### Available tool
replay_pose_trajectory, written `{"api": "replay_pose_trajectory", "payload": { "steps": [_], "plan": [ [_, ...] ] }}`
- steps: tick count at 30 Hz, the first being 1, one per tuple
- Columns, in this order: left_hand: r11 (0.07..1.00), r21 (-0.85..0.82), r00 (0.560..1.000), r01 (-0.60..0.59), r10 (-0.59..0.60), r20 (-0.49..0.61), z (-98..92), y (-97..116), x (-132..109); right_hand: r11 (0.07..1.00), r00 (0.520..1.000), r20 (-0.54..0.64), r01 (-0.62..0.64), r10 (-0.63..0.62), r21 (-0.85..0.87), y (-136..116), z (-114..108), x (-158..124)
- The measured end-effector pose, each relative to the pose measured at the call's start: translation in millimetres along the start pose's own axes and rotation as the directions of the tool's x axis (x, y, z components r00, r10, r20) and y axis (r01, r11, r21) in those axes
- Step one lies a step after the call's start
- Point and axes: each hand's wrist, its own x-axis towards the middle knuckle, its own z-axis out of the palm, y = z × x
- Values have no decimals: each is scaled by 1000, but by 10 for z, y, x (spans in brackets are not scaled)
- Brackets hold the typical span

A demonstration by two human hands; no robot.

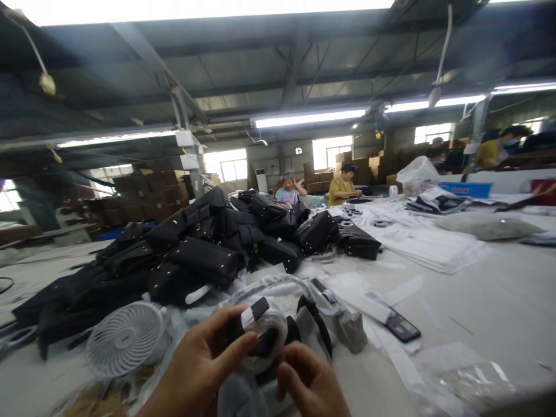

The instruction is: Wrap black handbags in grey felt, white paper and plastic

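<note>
Both my hands meet low in the middle of the view. My left hand (204, 365) wraps its fingers and thumb round a coiled black strap in clear plastic wrap (266, 336). My right hand (310, 382) pinches the lower right side of the same bundle with curled fingers. A black strap end (315, 318) sticks out to the right of the bundle. Just beyond it stands a grey tape dispenser (343, 318).
A pile of black handbags (208, 243) fills the table's left and middle. A small white fan (125, 339) lies at lower left. A dark phone (402, 327) and white paper strips lie to the right, stacked white sheets (434, 246) farther back. Other people work at distant tables.
</note>
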Motion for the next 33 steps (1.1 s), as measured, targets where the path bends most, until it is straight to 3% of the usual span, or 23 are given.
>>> {"api": "replay_pose_trajectory", "payload": {
  "steps": [3, 6, 8, 10, 12, 13, 15, 20, 24, 29, 33],
  "plan": [
    [967, -215, 985, 139, -113, 128, 128, -5, -21, 989, 977, -198, 49, -77, -142, -50, 30, -102],
    [980, -176, 977, 91, -54, 204, 126, 30, -46, 991, 991, -134, -12, -7, -136, -144, 40, -96],
    [998, 26, 990, -64, 60, 126, -10, 87, 2, 982, 995, -97, -30, 12, -188, -174, 10, -34],
    [950, 260, 981, -172, 188, -40, -218, 126, 143, 964, 996, -90, -37, 13, -265, -162, -41, 65],
    [953, 290, 979, -88, 137, -154, -414, 96, 363, 948, 997, -77, -29, 5, -317, -117, -81, 186],
    [975, 224, 996, 7, 14, -91, -483, 50, 483, 945, 998, -69, -30, 8, -325, -87, -86, 250],
    [979, 178, 993, 98, -110, 53, -537, -87, 690, 947, 998, -63, -46, 27, -319, -30, -59, 372],
    [947, 68, 884, 314, -317, 344, -406, -318, 822, 963, 996, -83, -37, 15, -268, 41, 125, 581],
    [911, -64, 812, 407, -329, 483, -436, -225, 731, 979, 997, -69, 12, -26, -204, 40, 213, 641],
    [895, -144, 776, 421, -274, 567, -556, -84, 681, 983, 997, -52, 44, -54, -179, 74, 224, 643],
    [894, -161, 764, 419, -251, 594, -534, -120, 672, 987, 994, -89, 56, -70, -152, 123, 265, 661]
  ]
}}
